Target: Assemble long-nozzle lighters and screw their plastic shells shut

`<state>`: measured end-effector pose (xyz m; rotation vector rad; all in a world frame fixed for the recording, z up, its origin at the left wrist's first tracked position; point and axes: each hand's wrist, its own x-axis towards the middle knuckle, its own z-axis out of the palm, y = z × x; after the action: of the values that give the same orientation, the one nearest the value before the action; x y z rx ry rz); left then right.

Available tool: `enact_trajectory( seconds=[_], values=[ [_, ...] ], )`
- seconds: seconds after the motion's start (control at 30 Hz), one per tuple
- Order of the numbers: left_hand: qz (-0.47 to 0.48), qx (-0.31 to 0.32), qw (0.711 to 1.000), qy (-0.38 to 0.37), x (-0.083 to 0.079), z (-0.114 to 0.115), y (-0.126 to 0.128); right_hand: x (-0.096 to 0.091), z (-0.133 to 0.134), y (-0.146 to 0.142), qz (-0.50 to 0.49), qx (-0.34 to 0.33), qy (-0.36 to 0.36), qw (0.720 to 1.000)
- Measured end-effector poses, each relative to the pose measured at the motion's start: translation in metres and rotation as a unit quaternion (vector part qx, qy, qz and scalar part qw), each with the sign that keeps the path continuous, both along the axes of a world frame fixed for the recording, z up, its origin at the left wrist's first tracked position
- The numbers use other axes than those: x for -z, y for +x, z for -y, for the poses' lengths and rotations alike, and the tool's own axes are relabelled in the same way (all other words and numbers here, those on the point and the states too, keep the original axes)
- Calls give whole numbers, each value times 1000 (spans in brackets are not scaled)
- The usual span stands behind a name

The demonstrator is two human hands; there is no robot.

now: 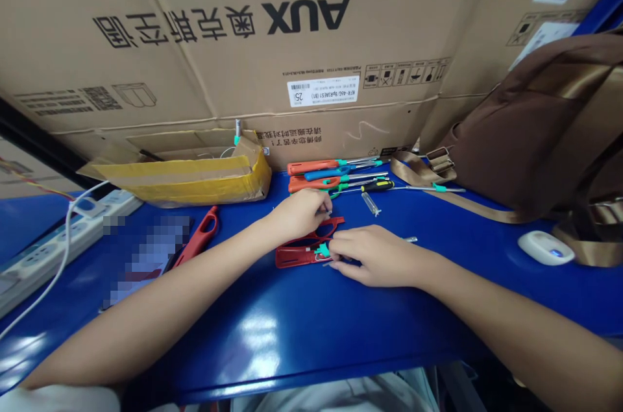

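Observation:
My right hand [374,256] is closed, its fingertips pressed at the teal inner part [322,250] of an opened red long-nosed lighter [294,257] lying on the blue table. A metal tip pokes out to the right, beyond my knuckles. Just above, a loose red casing half [329,228] with a looped handle lies on the tabletop. My left hand [299,214] hovers by that casing with its fingers curled into a pinch; what sits between them is hidden. Behind are orange lighters [311,167], a blue one [328,173] and a yellow-black screwdriver [377,185].
A yellow-taped cardboard box [195,181] stands back left, near a power strip [29,269]. Another red lighter [197,237] lies beside a blurred-out item. At right are a brown bag [535,126] with straps and a white device [545,248]. Large cartons [195,87] wall the back.

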<state>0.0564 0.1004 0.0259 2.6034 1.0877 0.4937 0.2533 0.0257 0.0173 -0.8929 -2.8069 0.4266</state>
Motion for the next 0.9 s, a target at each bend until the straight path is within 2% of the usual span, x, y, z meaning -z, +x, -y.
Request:
enact_trajectory(
  seconds=[0.13, 0.2, 0.27, 0.33, 0.4, 0.47, 0.6, 0.73, 0.9],
  values=[
    [107, -5, 994, 12, -10, 18, -10, 0, -1, 2, -12, 12, -14, 1000],
    [153, -5, 988, -18, -9, 35, -19, -1, 1, 3, -29, 30, -33, 999],
    [265, -25, 948, -174, -5, 55, -31, -2, 3, 3, -49, 54, -52, 996],
    [306, -82, 906, -281, 1, 71, -42, -2, 5, 2, -75, 73, -73, 992],
    [335, -124, 879, -316, 7, 83, -51, 0, 7, 0, -105, 78, -96, 987],
    [352, -147, 865, -326, 12, 88, -56, 3, 6, -3, -140, 73, -118, 980],
    [360, -139, 863, -325, 19, 88, -57, 9, 3, -9, -215, 93, -149, 961],
    [353, -129, 867, -327, 26, 90, -55, 12, 3, -11, -236, 138, -183, 944],
    [339, -120, 880, -309, 29, 95, -54, 12, 6, -11, -226, 125, -174, 950]
  ],
)
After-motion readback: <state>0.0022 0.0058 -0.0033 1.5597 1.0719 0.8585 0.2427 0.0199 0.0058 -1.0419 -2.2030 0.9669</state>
